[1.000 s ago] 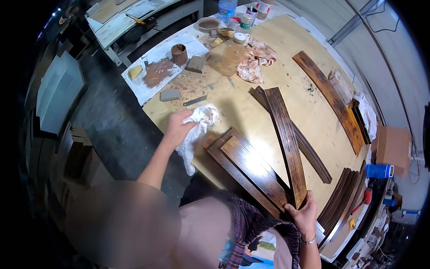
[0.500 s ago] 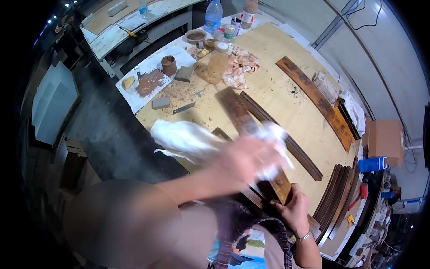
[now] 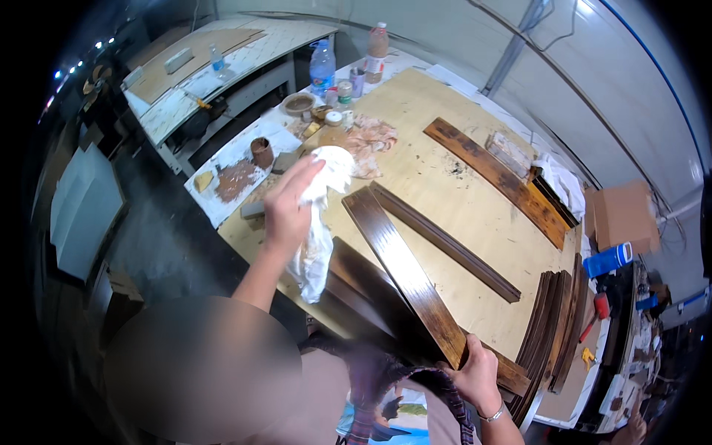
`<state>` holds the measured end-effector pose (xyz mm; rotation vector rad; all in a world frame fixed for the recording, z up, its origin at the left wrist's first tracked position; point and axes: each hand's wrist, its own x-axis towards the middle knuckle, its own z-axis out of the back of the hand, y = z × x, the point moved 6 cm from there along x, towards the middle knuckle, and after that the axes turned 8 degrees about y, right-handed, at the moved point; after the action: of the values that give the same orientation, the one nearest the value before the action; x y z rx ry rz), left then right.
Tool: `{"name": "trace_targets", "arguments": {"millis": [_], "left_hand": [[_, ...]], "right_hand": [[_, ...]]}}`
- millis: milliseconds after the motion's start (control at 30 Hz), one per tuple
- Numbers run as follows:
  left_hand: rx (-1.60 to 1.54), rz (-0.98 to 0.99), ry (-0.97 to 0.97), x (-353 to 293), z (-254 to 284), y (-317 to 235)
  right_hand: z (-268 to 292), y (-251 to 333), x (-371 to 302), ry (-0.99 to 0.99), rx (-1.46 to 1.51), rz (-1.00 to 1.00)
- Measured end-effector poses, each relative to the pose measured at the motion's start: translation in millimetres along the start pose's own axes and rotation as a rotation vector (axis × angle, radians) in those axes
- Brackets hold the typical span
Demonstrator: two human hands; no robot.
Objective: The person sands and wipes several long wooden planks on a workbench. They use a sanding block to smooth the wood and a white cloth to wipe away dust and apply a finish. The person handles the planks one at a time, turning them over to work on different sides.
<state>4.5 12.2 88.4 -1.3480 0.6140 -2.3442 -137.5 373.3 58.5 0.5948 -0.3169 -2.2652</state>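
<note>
Behind the cloth (image 3: 317, 245), half-hidden bottle (image 3: 334, 121)

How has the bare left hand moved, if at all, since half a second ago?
Yes, the left hand has moved leftward, away from the long, dark-brown, grooved wooden strip, which stayed put.

Bright tabletop (image 3: 489, 230), glare on held board (image 3: 404, 274) (corners black, fisheye-bent).

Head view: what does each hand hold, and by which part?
Left hand: white cloth, by its bunched upper part, the rest hanging. Right hand: brown board, by its near end.
</note>
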Motion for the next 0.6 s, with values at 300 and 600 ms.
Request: {"name": "trace_targets", "arguments": {"millis": [300, 600], "left_hand": [[0.080, -0.563, 0.375, -0.1, -52.9, -81.5], [-1.075, 0.279, 0.564, 31.3, -84.6, -159.6]], "right_hand": [[9.0, -7.3, -25.7, 0.053, 0.292, 0.082], [112.9, -41.9, 14.8, -0.174, 1.340, 0.381]]}}
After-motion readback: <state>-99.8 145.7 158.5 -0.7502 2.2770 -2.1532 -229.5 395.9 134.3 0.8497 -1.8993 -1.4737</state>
